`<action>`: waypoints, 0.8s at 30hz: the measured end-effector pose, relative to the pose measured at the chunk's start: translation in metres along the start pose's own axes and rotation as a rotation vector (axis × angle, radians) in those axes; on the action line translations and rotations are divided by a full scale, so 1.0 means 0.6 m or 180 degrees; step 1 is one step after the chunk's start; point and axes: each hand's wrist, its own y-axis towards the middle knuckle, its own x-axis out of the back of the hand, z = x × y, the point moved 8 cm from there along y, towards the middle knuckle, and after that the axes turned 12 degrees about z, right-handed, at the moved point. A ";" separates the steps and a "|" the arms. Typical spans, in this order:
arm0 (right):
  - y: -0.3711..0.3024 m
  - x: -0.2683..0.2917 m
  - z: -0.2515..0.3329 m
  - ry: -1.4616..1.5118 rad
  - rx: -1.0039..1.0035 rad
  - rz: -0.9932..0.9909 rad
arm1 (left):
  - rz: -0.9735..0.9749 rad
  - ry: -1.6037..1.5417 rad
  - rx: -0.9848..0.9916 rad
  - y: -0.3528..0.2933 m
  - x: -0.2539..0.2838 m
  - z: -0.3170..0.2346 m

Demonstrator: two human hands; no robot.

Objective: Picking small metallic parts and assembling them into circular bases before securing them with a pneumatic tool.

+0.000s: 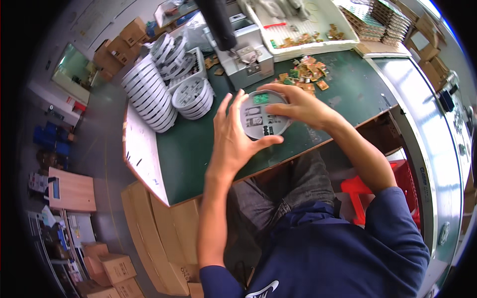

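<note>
A round light-grey plastic housing is held above the green tabletop, its inner side facing up. It carries a small green circuit board near its far edge, with dark slots and fittings below. My left hand grips the housing's left rim, with the thumb along the near edge. My right hand closes on the far right rim, its thumb lying over the inner face. Just beyond sits a loose pile of small orange-brown and green circuit boards.
Stacked round housings and a shorter stack stand at the left. A grey metal fixture is behind my hands, under a dark post. A white foam tray lies at the back. A metal-edged conveyor runs along the right.
</note>
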 end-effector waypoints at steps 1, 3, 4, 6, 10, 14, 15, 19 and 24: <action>-0.032 0.020 -0.022 0.0593 -0.0133 -0.0074 | 0.0374 -0.0214 0.0063 0.015 0.002 0.022; -0.128 0.120 -0.005 0.0171 0.0123 -0.1057 | 0.0208 -0.0180 0.0274 0.047 0.069 0.083; -0.184 0.175 -0.004 0.0079 -0.0060 -0.1522 | -0.0027 0.0171 0.0365 0.054 0.101 0.124; -0.325 0.308 -0.042 -0.1429 -0.0389 -0.2750 | 0.0533 0.0652 0.0757 0.075 0.126 0.197; -0.548 0.432 -0.095 -0.3781 -0.2079 -0.3178 | 0.1908 0.0656 0.1536 0.111 0.123 0.294; -0.666 0.465 -0.197 -0.3662 -0.2846 -0.2477 | 0.2214 0.0486 0.1733 0.133 0.107 0.298; -0.672 0.456 -0.222 -0.3203 -0.3389 -0.2303 | 0.2124 0.0483 0.1723 0.134 0.107 0.295; -0.506 0.372 -0.131 -0.3948 -0.1986 -0.2677 | 0.1599 0.0700 0.1659 0.118 0.120 0.276; -0.192 0.207 -0.093 -0.2276 -0.1183 -0.1677 | 0.0370 0.0662 0.0740 0.071 0.157 0.189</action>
